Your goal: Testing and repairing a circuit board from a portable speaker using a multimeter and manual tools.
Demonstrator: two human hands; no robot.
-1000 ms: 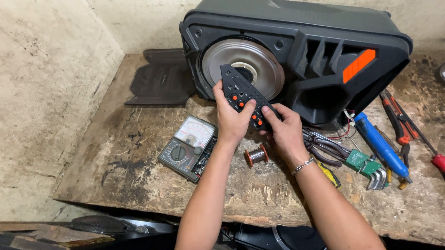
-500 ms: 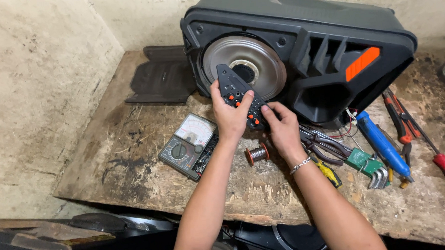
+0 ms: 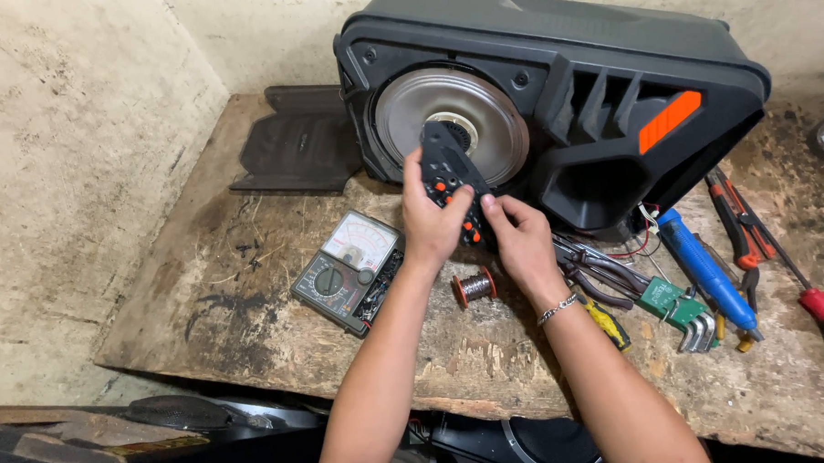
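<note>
Both of my hands hold a black remote control (image 3: pixel 448 168) with orange and red buttons, raised in front of the large black speaker cabinet (image 3: pixel 554 117). My left hand (image 3: pixel 433 223) wraps its lower half with the thumb on the buttons. My right hand (image 3: pixel 520 241) pinches its lower right end. The remote's top end points at the silver speaker cone (image 3: pixel 452 122). Just below my hands a small spool of solder wire (image 3: pixel 474 287) lies on the worn wooden bench (image 3: pixel 250 292).
An analog multimeter (image 3: pixel 349 270) lies left of my left forearm. A black plastic panel (image 3: pixel 299 144) rests at the back left. Right of my hands lie pliers (image 3: pixel 605 275), a blue-handled tool (image 3: pixel 705 267), hex keys (image 3: pixel 694 327), a red-handled screwdriver (image 3: pixel 821 313) and a small green circuit board (image 3: pixel 665 300).
My hands and the remote have stayed in nearly the same place; the remote has tipped slightly more upright toward the speaker cone.
</note>
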